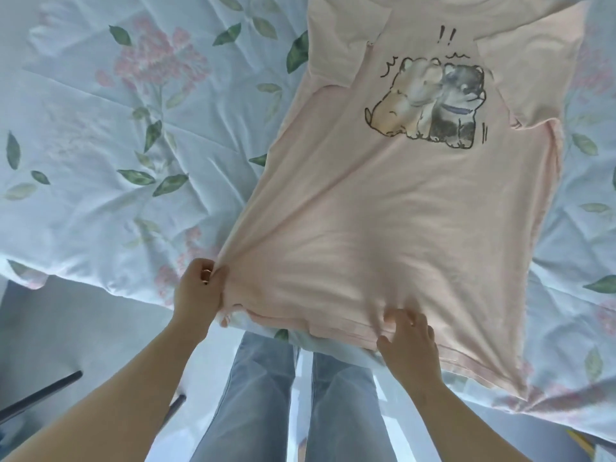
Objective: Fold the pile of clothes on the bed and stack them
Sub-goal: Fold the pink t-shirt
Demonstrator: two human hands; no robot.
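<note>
A pale pink T-shirt (383, 208) with a cartoon print of two dogs lies spread face up on the bed, its hem toward me at the bed's near edge. My left hand (200, 291) grips the hem's left corner, and the cloth is bunched there. My right hand (408, 341) pinches the hem near its middle, fingers curled into the fabric. The shirt's sleeves lie folded in over the chest. Its neck end runs out of the top of the view.
The bed is covered by a pale blue sheet (110, 135) printed with pink flowers and green leaves. My legs in blue jeans (260, 395) stand against the bed's near edge. A dark bar (40, 395) crosses the floor at lower left.
</note>
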